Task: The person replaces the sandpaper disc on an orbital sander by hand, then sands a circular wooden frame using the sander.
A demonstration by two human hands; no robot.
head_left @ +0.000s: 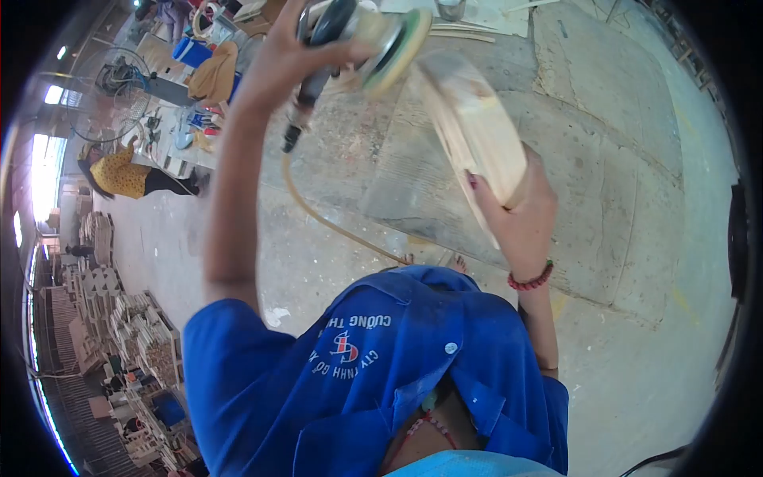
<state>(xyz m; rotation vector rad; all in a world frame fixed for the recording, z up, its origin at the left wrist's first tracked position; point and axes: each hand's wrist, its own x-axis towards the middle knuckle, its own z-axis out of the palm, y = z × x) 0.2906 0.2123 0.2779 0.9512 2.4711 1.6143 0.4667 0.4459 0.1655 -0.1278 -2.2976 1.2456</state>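
1 pale wooden block [482, 127], brownish toward its far end, between right fingers [486, 197]; left fingers [338, 52] around sander [387, 49]

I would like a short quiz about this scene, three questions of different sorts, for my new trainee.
1. Multiple choice: What does the right hand hold?
A) a red plastic bucket
B) a long pale wooden piece
C) a metal hammer
2. True or false: The left hand holds a black hand-held sander with a round pad.
3. Short answer: What is worn round the right wrist?

Key:
1. B
2. True
3. A red bracelet
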